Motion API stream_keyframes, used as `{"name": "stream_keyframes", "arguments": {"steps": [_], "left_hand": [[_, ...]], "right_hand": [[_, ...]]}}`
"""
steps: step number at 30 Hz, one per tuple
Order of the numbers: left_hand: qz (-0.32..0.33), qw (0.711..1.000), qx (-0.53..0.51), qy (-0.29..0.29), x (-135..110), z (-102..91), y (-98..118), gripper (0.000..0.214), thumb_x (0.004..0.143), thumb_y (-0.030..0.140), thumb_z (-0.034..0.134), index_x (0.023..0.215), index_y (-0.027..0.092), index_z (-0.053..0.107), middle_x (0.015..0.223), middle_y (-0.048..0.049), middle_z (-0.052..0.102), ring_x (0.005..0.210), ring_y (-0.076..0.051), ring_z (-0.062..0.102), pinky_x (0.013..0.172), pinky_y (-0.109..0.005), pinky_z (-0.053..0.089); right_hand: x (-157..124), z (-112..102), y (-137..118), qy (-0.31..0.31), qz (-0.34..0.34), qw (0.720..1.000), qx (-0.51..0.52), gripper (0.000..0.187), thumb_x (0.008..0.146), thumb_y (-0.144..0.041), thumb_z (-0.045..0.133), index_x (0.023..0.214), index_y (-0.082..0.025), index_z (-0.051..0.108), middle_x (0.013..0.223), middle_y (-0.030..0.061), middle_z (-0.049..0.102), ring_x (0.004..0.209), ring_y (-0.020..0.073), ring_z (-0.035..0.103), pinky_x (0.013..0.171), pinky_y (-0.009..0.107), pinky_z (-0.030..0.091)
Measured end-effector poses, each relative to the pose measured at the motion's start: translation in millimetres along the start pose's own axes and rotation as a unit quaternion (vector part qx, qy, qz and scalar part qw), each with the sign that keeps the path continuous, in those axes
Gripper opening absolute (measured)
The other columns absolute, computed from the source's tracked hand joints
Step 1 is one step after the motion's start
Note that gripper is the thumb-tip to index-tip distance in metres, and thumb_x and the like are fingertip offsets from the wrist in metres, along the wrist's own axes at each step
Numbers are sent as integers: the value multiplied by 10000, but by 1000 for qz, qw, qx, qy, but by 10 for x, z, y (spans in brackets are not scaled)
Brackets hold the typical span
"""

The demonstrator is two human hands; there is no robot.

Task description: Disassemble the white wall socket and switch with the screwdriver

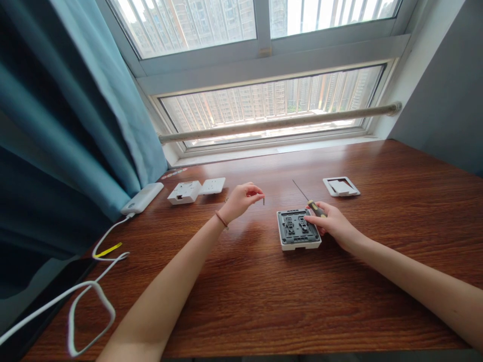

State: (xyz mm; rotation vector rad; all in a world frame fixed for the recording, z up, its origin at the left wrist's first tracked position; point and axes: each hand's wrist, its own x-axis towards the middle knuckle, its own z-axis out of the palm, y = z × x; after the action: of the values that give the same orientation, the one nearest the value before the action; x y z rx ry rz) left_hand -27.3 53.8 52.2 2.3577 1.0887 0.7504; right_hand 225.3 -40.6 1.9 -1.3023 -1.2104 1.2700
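Note:
Between the thumb and fingers of my left hand (245, 199) is a small screw (263, 201), held above the table left of the switch. My right hand (334, 223) grips a screwdriver (315, 207) with a dark and yellow handle, its thin shaft pointing up and left. The same hand's fingers touch the right edge of a wall switch (298, 229), which has a dark grey inner plate on a white box and lies face up. Two black rocker mechanisms show in its middle.
A white frame with panels (341, 186) lies at the back right. At the back left are a white socket box (184, 192) and a white socket cover (212, 186). A white power strip (142, 198) with its cable (94, 286) sits by the blue curtain (94, 100).

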Motion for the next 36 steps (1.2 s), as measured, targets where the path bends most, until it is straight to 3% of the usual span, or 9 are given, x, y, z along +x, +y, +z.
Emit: {"name": "stream_keyframes", "arguments": {"steps": [2,6,10,23,36], "left_hand": [[-11,995,87,39,13,-83,-244,185,801,275,529,761,142,653,740,-25,556,653,-117,507,638,-244,419],[-32,989,141,41,-35,-204,-705,187,792,256,522,719,149,658,720,-26,542,652,-134,502,673,-268,410],[-40,981,186,29,-95,-266,-937,212,808,256,483,748,155,660,753,-34,558,692,-149,515,696,-266,400],[-24,942,334,20,-144,-321,-1047,231,826,252,456,777,202,676,856,-65,610,877,-216,459,784,-340,280],[-31,924,379,28,-158,-303,-1063,221,801,253,476,743,209,685,859,-61,632,893,-238,488,791,-393,275]], "right_hand": [[1,-3,3,0,-2,1000,1,341,665,-342,688,904,-177,511,554,-77,471,392,49,390,362,180,312],[-12,2,-15,-1,-1,1000,-9,332,671,-346,683,896,-175,509,567,-74,476,396,48,393,368,184,316],[-24,14,-44,-3,-2,1000,-24,327,676,-351,676,888,-172,504,576,-70,479,404,50,402,374,186,320],[-37,16,-74,-3,-5,1000,-30,333,677,-357,673,889,-167,499,590,-63,493,410,47,405,378,185,333],[-19,4,-32,-1,-11,999,-34,316,690,-334,666,898,-163,500,573,-72,476,400,39,401,372,173,326]]}}
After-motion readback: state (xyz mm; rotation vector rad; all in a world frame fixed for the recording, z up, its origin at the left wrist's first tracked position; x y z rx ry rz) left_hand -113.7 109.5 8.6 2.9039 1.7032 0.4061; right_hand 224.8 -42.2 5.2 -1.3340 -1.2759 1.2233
